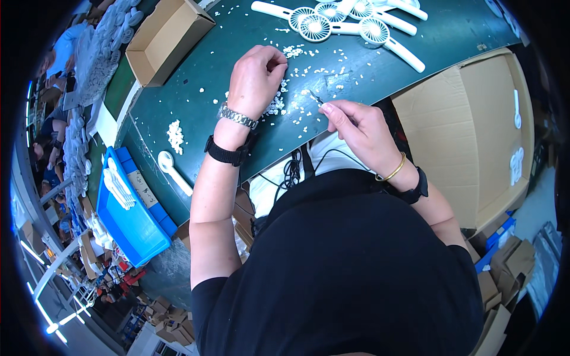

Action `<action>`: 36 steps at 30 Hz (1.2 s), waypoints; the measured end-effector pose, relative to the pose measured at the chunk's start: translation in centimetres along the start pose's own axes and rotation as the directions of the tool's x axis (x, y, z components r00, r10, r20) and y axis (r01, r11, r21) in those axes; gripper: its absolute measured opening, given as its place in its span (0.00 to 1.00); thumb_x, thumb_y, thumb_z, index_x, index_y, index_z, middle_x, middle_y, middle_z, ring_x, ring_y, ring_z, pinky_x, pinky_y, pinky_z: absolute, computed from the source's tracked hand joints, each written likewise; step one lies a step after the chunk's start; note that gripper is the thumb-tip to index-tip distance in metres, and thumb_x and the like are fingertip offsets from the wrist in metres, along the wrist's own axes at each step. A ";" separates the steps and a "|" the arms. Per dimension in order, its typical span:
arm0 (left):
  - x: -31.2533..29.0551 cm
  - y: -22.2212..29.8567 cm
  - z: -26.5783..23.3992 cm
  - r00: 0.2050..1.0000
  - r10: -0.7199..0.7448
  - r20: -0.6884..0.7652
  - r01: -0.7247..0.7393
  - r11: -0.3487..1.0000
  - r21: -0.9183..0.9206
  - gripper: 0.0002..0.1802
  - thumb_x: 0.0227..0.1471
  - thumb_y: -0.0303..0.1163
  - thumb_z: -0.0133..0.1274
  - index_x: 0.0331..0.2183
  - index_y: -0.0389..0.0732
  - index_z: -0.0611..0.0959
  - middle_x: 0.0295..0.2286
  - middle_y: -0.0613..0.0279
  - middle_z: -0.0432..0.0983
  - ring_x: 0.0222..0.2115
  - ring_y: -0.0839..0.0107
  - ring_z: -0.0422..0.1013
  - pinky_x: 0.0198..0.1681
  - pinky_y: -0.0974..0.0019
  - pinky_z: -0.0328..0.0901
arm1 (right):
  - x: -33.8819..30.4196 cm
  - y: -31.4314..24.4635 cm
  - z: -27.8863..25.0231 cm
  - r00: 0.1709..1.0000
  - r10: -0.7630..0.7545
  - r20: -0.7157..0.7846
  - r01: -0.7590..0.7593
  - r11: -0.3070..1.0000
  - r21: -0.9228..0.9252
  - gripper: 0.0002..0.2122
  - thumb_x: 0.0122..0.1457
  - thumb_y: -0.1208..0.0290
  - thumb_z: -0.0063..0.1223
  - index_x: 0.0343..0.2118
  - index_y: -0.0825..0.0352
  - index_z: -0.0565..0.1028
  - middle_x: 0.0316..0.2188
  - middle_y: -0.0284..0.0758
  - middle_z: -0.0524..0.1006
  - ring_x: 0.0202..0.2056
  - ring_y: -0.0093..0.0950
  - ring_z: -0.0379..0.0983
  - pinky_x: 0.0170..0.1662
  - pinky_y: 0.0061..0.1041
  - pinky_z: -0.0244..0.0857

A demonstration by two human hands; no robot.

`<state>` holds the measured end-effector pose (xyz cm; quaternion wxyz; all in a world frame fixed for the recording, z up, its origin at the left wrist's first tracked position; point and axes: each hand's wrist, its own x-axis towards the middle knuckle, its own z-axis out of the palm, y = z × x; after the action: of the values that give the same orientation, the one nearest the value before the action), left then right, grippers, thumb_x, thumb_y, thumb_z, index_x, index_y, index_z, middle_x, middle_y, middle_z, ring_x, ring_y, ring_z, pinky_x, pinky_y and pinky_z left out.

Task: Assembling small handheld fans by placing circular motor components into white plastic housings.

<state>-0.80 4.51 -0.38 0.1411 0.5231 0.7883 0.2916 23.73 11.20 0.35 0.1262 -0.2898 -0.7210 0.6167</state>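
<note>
My left hand [256, 80] rests over the green tabletop with its fingers curled and thumb against forefinger; whatever they pinch is hidden. Around it are scattered tiny white plastic pieces [276, 107]. To the right, my right hand [363, 132] grips slim dark tweezers [316, 97], their tip pointing toward the loose bits. Several white handheld fans [314, 28] with round grilles lie piled at the table's far side. One more white fan-shaped part [174, 172] lies near the left edge, close to a small heap of white pieces [176, 137].
An open cardboard box [172, 44] stands at the far left of the table. Beside the table's left edge sits a blue plastic bin [133, 219] with white parts. On my right is a large open carton [439, 136] holding a few white parts. Cables [291, 169] hang below the front edge.
</note>
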 end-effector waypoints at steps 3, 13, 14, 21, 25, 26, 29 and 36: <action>-0.2 0.4 -0.2 0.999 -0.023 -0.049 0.019 0.996 -0.082 0.06 0.51 0.24 0.66 0.34 0.36 0.87 0.30 0.55 0.81 0.28 0.64 0.80 0.35 0.63 0.74 | 0.0 0.0 -0.1 1.000 -0.005 0.005 0.005 1.000 -0.004 0.15 0.74 0.64 0.52 0.46 0.72 0.84 0.26 0.29 0.80 0.25 0.16 0.70 0.30 0.18 0.65; -3.9 2.9 -2.2 0.970 -0.227 0.090 0.217 0.635 -0.741 0.08 0.64 0.22 0.60 0.43 0.28 0.84 0.36 0.56 0.85 0.34 0.74 0.82 0.40 0.72 0.77 | -0.1 -0.3 0.0 0.997 -0.076 -0.005 0.076 0.997 0.025 0.15 0.74 0.64 0.52 0.47 0.73 0.83 0.26 0.30 0.80 0.26 0.17 0.71 0.32 0.19 0.66; -4.4 3.3 -2.5 0.957 -0.247 0.150 0.270 0.576 -0.772 0.08 0.64 0.21 0.60 0.43 0.27 0.84 0.37 0.55 0.85 0.34 0.75 0.82 0.40 0.73 0.78 | -0.1 -0.3 0.0 0.996 -0.091 -0.006 0.091 0.995 0.029 0.16 0.74 0.64 0.52 0.47 0.73 0.83 0.26 0.31 0.80 0.27 0.17 0.71 0.32 0.19 0.67; -7.8 3.4 -0.7 0.937 -0.301 0.181 0.304 0.441 -0.845 0.12 0.63 0.21 0.61 0.47 0.28 0.84 0.37 0.54 0.86 0.34 0.74 0.82 0.40 0.73 0.77 | -0.2 -0.4 0.2 0.994 -0.095 0.058 0.094 0.995 0.011 0.16 0.74 0.63 0.51 0.48 0.74 0.82 0.29 0.34 0.82 0.30 0.20 0.76 0.36 0.21 0.71; -8.4 3.6 -0.6 0.927 -0.318 0.199 0.321 0.395 -0.861 0.12 0.62 0.20 0.61 0.48 0.28 0.84 0.37 0.54 0.86 0.34 0.72 0.82 0.41 0.72 0.77 | -0.2 -0.1 0.3 0.991 -0.084 0.100 0.087 0.996 -0.024 0.17 0.74 0.63 0.51 0.48 0.74 0.82 0.30 0.36 0.84 0.32 0.22 0.79 0.39 0.22 0.73; -8.4 3.6 -0.6 0.922 -0.327 0.209 0.330 0.378 -0.865 0.12 0.62 0.19 0.60 0.48 0.29 0.85 0.38 0.53 0.86 0.35 0.71 0.82 0.41 0.71 0.77 | -0.2 -0.1 0.3 0.991 -0.073 0.116 0.078 0.996 -0.038 0.17 0.74 0.62 0.51 0.48 0.74 0.82 0.31 0.37 0.84 0.33 0.23 0.80 0.39 0.23 0.73; -8.5 3.7 -0.4 0.928 -0.304 0.216 0.324 0.374 -0.869 0.12 0.62 0.19 0.61 0.47 0.28 0.84 0.37 0.54 0.86 0.35 0.72 0.83 0.41 0.72 0.78 | -0.3 -0.1 0.4 0.991 -0.062 0.118 0.065 0.998 -0.022 0.17 0.74 0.63 0.51 0.48 0.74 0.82 0.31 0.37 0.84 0.32 0.23 0.80 0.39 0.23 0.73; -8.8 3.7 -0.1 0.932 -0.283 0.228 0.319 0.338 -0.885 0.11 0.62 0.19 0.60 0.46 0.28 0.84 0.38 0.54 0.85 0.35 0.72 0.83 0.41 0.71 0.79 | -0.4 -0.2 0.5 0.993 -0.045 0.108 0.047 0.999 -0.018 0.16 0.74 0.63 0.51 0.47 0.73 0.82 0.29 0.36 0.83 0.31 0.22 0.79 0.37 0.23 0.72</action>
<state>5.49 -2.43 1.27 0.4671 0.2108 0.5798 0.6334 23.73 10.59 0.52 0.0984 -0.2408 -0.7396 0.6207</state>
